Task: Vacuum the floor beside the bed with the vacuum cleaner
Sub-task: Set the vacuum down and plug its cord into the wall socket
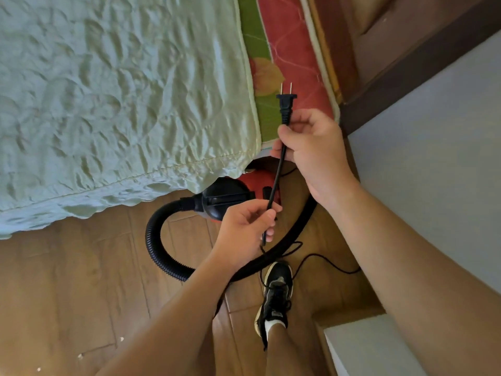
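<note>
Your right hand (311, 147) pinches shut up at 12 o'clock, left hand (244, 229) curls closed below, forearms bare.

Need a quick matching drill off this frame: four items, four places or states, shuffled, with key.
Things:
1. plug
2. hose
3. vacuum body
4. shoe

Places or states:
A. partly under the bed's corner
B. on the floor, cord running beneath it
C. held up, prongs bare, by the right hand
D. curling in a loop over the wooden floor

Pairs: 1-C, 2-D, 3-A, 4-B. The left hand pinches the cord lower down.
</note>
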A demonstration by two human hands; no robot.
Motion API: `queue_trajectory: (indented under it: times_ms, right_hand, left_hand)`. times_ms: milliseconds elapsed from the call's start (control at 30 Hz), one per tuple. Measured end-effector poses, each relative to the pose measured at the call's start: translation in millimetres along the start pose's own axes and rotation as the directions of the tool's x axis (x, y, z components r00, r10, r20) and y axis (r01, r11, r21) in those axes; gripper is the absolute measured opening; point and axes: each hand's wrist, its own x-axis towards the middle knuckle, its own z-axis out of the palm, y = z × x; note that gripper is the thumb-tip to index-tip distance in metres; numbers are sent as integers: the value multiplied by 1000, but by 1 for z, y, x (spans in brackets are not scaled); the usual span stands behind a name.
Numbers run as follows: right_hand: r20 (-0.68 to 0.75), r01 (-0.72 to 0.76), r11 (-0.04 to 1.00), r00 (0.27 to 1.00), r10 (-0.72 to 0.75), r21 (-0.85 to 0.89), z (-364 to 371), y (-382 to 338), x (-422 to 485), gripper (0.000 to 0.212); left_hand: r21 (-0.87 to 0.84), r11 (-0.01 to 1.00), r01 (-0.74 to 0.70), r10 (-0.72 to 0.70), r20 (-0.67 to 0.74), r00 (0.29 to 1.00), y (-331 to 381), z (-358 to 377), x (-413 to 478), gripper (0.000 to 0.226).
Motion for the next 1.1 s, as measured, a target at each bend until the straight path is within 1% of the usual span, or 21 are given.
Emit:
queue_trajectory:
  times_ms: [133, 267, 400, 500, 633, 833, 900, 967, 1100]
  right_hand:
    - [-95, -23, 998, 995, 28, 60, -5, 6, -3, 15]
    - [-177, -28, 993, 983, 48, 113, -8, 5, -6, 14]
    - [-247, -11, 987, 968, 51, 162, -20, -3, -11, 16]
    - [-307, 13, 985, 951, 41, 171, -34, -11, -20, 19]
    - [-398, 38, 977, 916, 50, 211, -58, -19, -35, 17]
    - [-516, 47, 973, 853, 78, 225, -104, -20, -68, 14]
    - [-554, 51, 971, 828, 91, 235, -119, -20, -79, 17]
    - [-588, 66, 965, 803, 101, 255, -133, -20, -91, 18]
    - [-642, 94, 959, 759, 104, 266, -157, -18, -113, 13]
  left_hand:
    - [40, 999, 17, -20, 69, 997, 1, -13, 7, 23]
    - [47, 999, 24, -31, 155, 988, 10, -22, 15, 13]
    - [143, 990, -2, -31, 224, 974, 26, -21, 26, 17]
    - [182, 983, -32, -22, 290, 957, 36, -13, 29, 21]
    - [251, 968, -18, -74, 351, 933, 43, 9, 27, 23]
    - [290, 957, -14, -123, 447, 886, 45, 53, 14, 23]
    - [291, 957, -11, -137, 480, 866, 45, 67, 8, 22]
    - [307, 952, -24, -142, 508, 849, 46, 81, 2, 20]
    - [345, 936, -68, -144, 554, 820, 43, 103, -9, 19]
